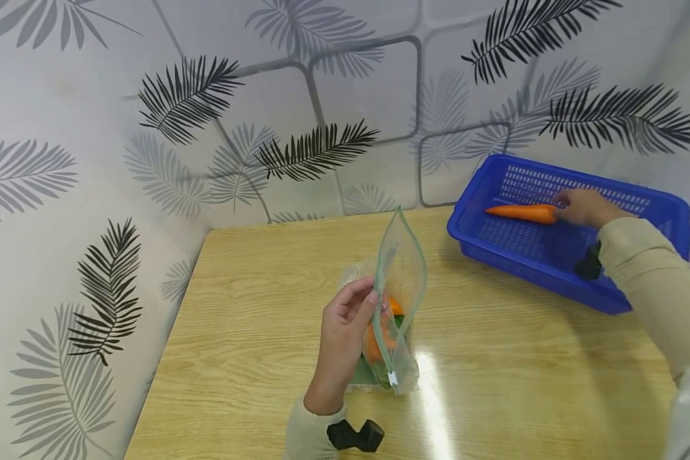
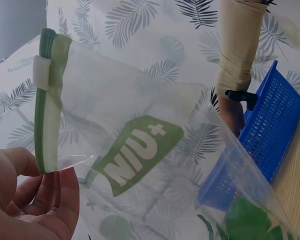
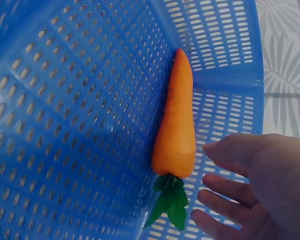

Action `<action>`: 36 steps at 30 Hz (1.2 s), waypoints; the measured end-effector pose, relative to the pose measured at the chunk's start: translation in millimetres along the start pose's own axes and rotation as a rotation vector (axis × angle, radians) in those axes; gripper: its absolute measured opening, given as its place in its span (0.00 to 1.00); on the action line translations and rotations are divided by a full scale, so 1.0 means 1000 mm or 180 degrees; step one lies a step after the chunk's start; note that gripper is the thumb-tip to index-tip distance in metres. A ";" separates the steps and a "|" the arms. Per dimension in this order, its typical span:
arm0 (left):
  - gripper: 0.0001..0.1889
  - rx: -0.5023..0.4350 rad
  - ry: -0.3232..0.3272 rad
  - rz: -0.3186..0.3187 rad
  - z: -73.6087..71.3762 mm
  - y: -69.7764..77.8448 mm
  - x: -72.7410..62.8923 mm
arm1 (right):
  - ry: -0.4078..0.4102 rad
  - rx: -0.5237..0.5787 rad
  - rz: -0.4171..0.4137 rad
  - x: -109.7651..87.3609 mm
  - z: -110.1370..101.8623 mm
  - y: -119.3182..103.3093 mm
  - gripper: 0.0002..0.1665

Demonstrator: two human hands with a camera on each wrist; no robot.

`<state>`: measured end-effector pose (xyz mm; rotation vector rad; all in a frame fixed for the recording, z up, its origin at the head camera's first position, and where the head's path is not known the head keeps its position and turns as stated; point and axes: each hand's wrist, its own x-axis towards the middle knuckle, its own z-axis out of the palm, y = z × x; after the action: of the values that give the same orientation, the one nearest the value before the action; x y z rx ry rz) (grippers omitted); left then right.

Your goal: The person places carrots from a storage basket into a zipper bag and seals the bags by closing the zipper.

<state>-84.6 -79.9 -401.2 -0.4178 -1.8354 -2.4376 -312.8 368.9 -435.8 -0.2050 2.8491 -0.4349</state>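
My left hand [image 1: 340,329] pinches the green-edged rim of a clear zip bag [image 1: 409,265] between thumb and fingers. The bag's mouth gapes, and a white slider [image 2: 41,72] sits on its zip strip. Orange and green things, blurred by the plastic, lie inside the bag. At the right, my right hand [image 1: 588,206] reaches down into the blue basket [image 1: 512,260]. Beside its fingertips lies an orange carrot [image 3: 176,125] with green leaves [image 3: 171,202]. In the right wrist view the fingers are parted and stand just off the carrot's leafy end.
The wooden table [image 1: 253,319] carries the bag and the basket. A wall covering [image 1: 207,160] with a leaf pattern rises behind and to the left. Dark wrist mounts [image 1: 356,436] are strapped on both sleeves. Light glares on the table right of the bag.
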 end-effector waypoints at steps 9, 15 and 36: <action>0.13 -0.0023 0.0036 -0.0057 0.000 -0.002 0.000 | -0.0004 0.0175 -0.0024 0.011 0.014 0.012 0.25; 0.12 -0.0030 -0.0026 -0.0004 0.000 -0.002 0.002 | 0.0117 0.0123 -0.0165 0.013 0.021 0.015 0.23; 0.12 0.0048 -0.0068 0.0020 -0.001 -0.007 0.006 | 0.0131 0.0225 -0.0335 0.022 0.034 0.018 0.26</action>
<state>-92.3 -77.7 -406.3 -0.4496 -1.8564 -2.4231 -326.5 373.2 -477.5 -0.3377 2.8664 -0.5663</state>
